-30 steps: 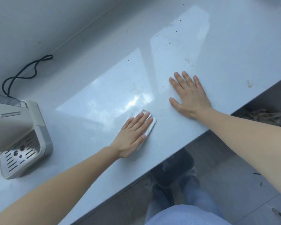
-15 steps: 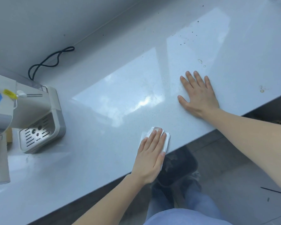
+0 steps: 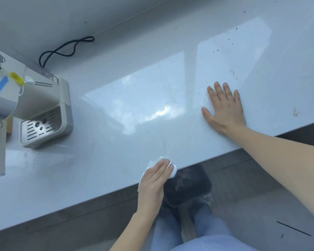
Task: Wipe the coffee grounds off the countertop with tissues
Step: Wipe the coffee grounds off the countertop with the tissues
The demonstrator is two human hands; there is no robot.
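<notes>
My left hand [image 3: 153, 180] lies flat on a folded white tissue [image 3: 172, 170] at the very front edge of the glossy white countertop [image 3: 116, 113]; part of the tissue hangs over the edge. My right hand [image 3: 225, 109] rests flat on the countertop, fingers spread, holding nothing. Dark coffee grounds [image 3: 220, 45] are scattered far back on the right, beyond the right hand. Two small brown stains [image 3: 233, 74] [image 3: 295, 113] mark the surface on the right.
A beige coffee machine [image 3: 42, 113] with a metal drip tray stands at the left, its black cable [image 3: 65, 49] looping along the back wall. A dark bin [image 3: 187, 185] sits on the floor under the counter edge, just right of my left hand.
My left hand has dragged the tissue from the middle of the countertop toward me to the front edge. My right hand has stayed flat in place.
</notes>
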